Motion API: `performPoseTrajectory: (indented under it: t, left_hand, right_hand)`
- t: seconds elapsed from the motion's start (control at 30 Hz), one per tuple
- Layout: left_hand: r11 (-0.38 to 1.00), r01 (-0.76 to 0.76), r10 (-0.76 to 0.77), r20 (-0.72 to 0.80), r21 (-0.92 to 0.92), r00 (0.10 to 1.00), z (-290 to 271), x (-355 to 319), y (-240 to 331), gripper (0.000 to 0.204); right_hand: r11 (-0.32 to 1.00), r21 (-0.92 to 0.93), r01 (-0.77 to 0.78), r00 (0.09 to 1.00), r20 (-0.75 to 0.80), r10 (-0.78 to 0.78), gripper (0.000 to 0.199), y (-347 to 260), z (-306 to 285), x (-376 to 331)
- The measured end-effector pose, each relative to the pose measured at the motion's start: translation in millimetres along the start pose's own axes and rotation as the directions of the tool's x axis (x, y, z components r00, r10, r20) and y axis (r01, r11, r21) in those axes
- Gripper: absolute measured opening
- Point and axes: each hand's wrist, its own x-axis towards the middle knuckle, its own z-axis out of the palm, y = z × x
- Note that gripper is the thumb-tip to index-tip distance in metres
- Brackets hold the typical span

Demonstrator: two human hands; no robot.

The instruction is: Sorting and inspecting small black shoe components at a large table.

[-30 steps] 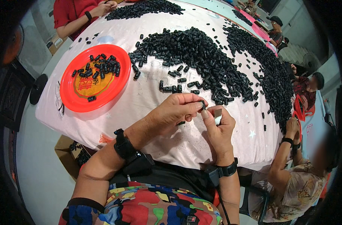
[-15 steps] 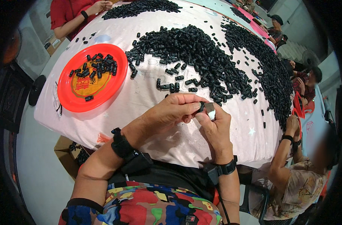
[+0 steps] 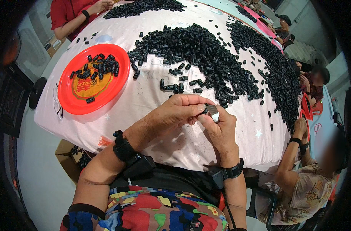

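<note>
My left hand (image 3: 178, 111) pinches a small black cylindrical part (image 3: 205, 109) between thumb and fingers. Against it my right hand (image 3: 224, 133) holds a short, shiny metal blade (image 3: 213, 113), its thumb pressed along the blade. The two hands meet over the near side of the table, and fingers hide much of the part. Just beyond them spreads a large heap of similar black parts (image 3: 190, 48). To the left, a round red plastic tray (image 3: 123, 73) with a yellow printed centre carries a small pile of the same parts.
A pale pink cloth (image 3: 144, 111) covers the table. Another long heap (image 3: 273, 77) runs down the right side. Beside me on the right sits a co-worker (image 3: 310, 184); a person in red (image 3: 65, 17) stands far left. An open cardboard box (image 3: 67, 163) is below the left edge.
The blade has turned slightly against the black part, showing more of its flat face. Both hands stay in nearly the same place.
</note>
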Motion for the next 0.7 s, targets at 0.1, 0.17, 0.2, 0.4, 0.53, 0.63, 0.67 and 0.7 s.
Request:
performPoseTrajectory:
  t: [0.1,0.17,0.2,0.4,0.53,0.63,0.67,0.7]
  left_hand:
    - [1.000,0.010,-0.010,0.003,-0.020,1.000,-1.6,-0.3,-0.6,0.034]
    - [0.999,0.018,-0.017,0.003,-0.040,1.000,-1.6,-0.8,-1.0,0.034]
    - [0.999,0.019,-0.019,0.004,-0.041,1.000,-1.7,-0.4,-1.2,0.034]
    - [0.999,0.032,-0.031,0.034,-0.031,0.999,-3.3,-0.5,-0.6,0.034]
    - [0.999,0.026,-0.024,0.039,-0.045,0.999,-4.2,0.8,-2.0,0.033]
    - [0.999,0.031,-0.030,0.036,-0.029,0.999,-3.8,-0.5,-0.2,0.032]
    - [0.999,0.033,-0.032,0.034,-0.024,0.999,-3.6,-0.8,0.3,0.032]
    - [0.999,0.033,-0.032,0.035,-0.024,0.999,-3.9,-0.6,-0.7,0.032]
  right_hand:
    - [0.999,-0.031,-0.018,1.000,0.016,0.019,0.038,1.2,-0.8,-0.4]
    - [0.999,-0.043,-0.022,1.000,0.014,0.023,0.037,0.5,-0.8,-0.2]
    - [0.999,-0.044,-0.024,1.000,0.014,0.024,0.037,0.8,-1.0,-0.3]
    - [0.996,-0.084,-0.023,0.999,0.022,0.025,0.037,-1.3,-1.2,-0.6]
    - [0.997,-0.072,-0.002,1.000,0.003,0.002,0.038,3.9,0.6,-1.4]
    - [0.996,-0.085,0.001,1.000,-0.002,-0.002,0.039,3.2,0.7,-1.2]
    - [0.996,-0.091,-0.004,1.000,-0.003,0.004,0.040,2.5,0.7,-1.2]
    - [0.996,-0.091,-0.004,1.000,-0.003,0.004,0.040,2.4,0.9,-1.0]
